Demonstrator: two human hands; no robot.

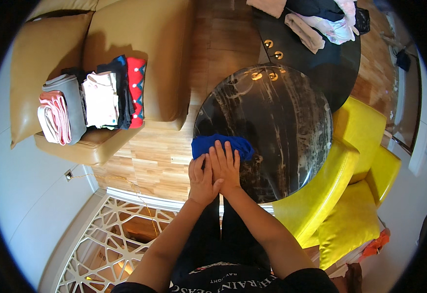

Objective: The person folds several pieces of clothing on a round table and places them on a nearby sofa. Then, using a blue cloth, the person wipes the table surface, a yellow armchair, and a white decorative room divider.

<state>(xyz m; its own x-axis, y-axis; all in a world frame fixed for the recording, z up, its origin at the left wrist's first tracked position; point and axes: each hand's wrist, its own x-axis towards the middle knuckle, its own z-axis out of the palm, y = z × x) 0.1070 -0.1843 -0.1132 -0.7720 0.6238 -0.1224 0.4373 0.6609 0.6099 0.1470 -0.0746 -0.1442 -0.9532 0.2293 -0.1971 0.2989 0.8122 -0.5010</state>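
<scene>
A folded blue cloth (213, 142) lies near the left edge of a round dark marble tabletop (272, 128). Both palms face down, side by side and touching. My left hand (201, 179) rests at the cloth's near edge, its fingertips on it. My right hand (226, 164) reaches further over the cloth, fingers extended and pressed flat. Neither hand is closed around the fabric. What lies under the palms is hidden.
A tan leather sofa (136, 33) holds folded clothes in piles, with white shirts (100, 99) and a red patterned garment (136, 91). More garments (305, 33) lie on a darker table (323, 69). A yellow armchair (330, 183) stands right, a white lattice panel (114, 241) lower left.
</scene>
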